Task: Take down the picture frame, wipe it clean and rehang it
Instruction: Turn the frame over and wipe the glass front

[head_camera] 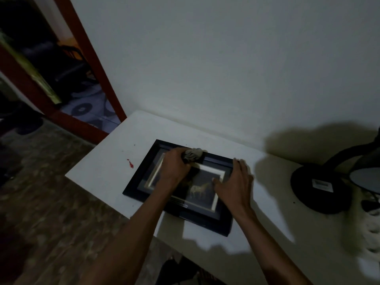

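Lying flat on white table [98, 171] by wall, picture frame [144, 177], left hand [174, 169] gripping cloth [192, 154], right hand [236, 182] spread open

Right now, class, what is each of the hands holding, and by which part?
The left hand grips a bunched cloth around its middle. The right hand holds nothing; it lies flat on the picture frame, near its right edge.

One picture frame [144, 183] under the fingers [242, 167]. One cloth [192, 154] gripped in the left hand [174, 168]. Two hands; right hand [236, 183]. One lamp [320, 188]. One worktop [98, 167]. One red stain [130, 163].
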Available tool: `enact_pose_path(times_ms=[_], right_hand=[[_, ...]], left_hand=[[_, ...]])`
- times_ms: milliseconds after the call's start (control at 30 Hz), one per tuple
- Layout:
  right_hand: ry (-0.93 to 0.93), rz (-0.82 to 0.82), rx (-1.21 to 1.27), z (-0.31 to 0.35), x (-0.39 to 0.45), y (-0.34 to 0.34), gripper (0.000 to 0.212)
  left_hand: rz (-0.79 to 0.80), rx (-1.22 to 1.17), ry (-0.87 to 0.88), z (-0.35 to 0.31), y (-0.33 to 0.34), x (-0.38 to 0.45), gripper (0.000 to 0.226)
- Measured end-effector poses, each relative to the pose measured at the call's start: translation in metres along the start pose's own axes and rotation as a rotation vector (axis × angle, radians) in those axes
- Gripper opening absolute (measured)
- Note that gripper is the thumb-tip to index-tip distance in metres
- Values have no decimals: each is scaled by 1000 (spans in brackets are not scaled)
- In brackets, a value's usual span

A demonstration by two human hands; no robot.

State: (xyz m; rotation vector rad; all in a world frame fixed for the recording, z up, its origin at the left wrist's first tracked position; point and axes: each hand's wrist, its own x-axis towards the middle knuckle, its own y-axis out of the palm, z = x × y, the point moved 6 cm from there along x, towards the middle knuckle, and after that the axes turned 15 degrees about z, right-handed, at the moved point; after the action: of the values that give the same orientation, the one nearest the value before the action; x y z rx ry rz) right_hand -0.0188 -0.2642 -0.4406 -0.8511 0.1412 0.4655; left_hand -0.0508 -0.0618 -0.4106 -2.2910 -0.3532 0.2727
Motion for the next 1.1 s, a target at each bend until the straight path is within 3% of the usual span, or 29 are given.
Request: enact_pose_path(times_ms=[200,367,467,667,967,1100], right_hand=[[23,31,37,-6,5,-8,103],[33,93,-14,13,12,7,97],[34,78,-9,11,13,13,98],[-7,48,23,3,13,15,99],[-9,62,54,1,13,16,93],[-50,46,115,-3,15,11,101]], left_hand=[[-301,-38,-187,42,-64,-3,26],[-210,24,-347,51,-63,11,17],[-203,37,-345,38,-46,12,7],[-190,5,-323,15,-18,4,9],[-1,68,-113,-30,24,-18,39],[118,18,-68,-20,16,-19,31]])
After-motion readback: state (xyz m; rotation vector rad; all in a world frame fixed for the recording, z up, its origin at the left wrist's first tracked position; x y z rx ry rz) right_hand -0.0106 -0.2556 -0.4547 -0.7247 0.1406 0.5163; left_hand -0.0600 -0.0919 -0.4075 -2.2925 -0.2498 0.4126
